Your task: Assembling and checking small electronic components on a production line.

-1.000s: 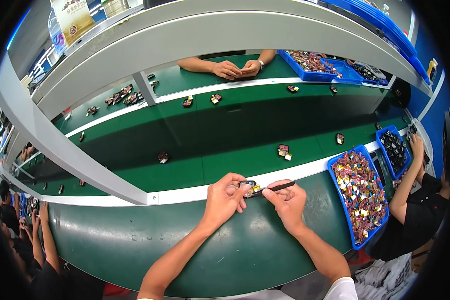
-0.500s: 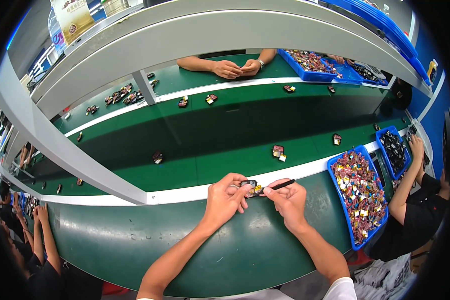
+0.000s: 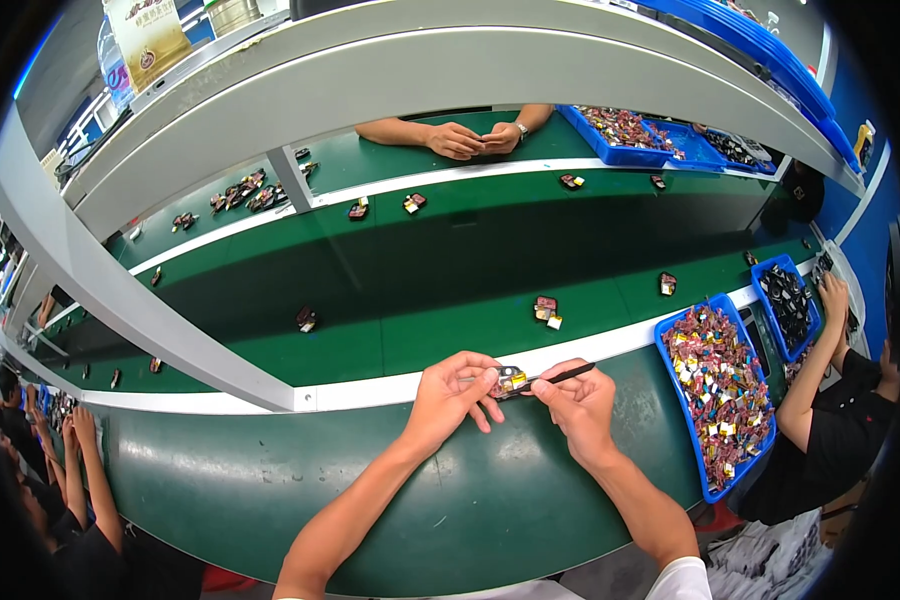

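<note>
Holding, left grip (image 3: 452, 392): thumb and fingers are pinching the left end of a small black-cased part (image 3: 511, 380) showing yellow.
Right grip (image 3: 578, 402): is narrowing around a slim black tool (image 3: 573, 371), its tip lying at the part's right end; contact is not resolving clearly.
Part position: is sitting between both grips, above the green desk (image 3: 240, 480).
Writing: gold-and-white package (image 3: 148, 42), upper left, is bearing dark characters and a round emblem.
Blue tray (image 3: 685, 412): is standing right of the right grip, holding heaped small pieces (image 3: 720, 390).
</note>
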### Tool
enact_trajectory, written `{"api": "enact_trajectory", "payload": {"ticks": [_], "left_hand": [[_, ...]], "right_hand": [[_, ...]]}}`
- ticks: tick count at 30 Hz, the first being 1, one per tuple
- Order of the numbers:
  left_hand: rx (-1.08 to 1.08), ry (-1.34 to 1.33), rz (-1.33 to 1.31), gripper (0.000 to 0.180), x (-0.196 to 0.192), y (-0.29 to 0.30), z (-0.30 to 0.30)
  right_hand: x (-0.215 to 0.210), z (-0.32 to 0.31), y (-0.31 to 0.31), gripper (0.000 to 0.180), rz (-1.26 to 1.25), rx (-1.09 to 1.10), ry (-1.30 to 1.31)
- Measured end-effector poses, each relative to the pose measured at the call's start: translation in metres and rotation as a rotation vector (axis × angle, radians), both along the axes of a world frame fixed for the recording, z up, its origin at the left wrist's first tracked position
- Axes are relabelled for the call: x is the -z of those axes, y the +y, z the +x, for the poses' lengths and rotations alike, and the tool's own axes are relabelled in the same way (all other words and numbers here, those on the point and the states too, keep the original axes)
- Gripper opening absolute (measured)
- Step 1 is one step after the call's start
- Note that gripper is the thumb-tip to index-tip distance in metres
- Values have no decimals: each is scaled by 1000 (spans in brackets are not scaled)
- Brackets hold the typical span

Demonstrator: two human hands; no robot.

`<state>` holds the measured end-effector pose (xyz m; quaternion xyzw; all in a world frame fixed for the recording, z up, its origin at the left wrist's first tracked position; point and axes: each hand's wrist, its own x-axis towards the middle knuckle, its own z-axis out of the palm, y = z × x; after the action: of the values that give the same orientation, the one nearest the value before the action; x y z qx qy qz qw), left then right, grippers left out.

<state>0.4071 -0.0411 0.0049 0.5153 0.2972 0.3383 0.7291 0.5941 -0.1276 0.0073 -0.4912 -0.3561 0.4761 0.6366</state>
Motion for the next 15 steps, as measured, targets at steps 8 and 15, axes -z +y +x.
{"api": "enact_trajectory", "payload": {"ticks": [8,15], "left_hand": [[14,-56,-16,25,-1,-1,1],[-23,-16,44,23,-2,-3,2]], "right_hand": [[2,-7,-1,14,225,111,-114],[12,-6,0,11,292,137,-242]]}}
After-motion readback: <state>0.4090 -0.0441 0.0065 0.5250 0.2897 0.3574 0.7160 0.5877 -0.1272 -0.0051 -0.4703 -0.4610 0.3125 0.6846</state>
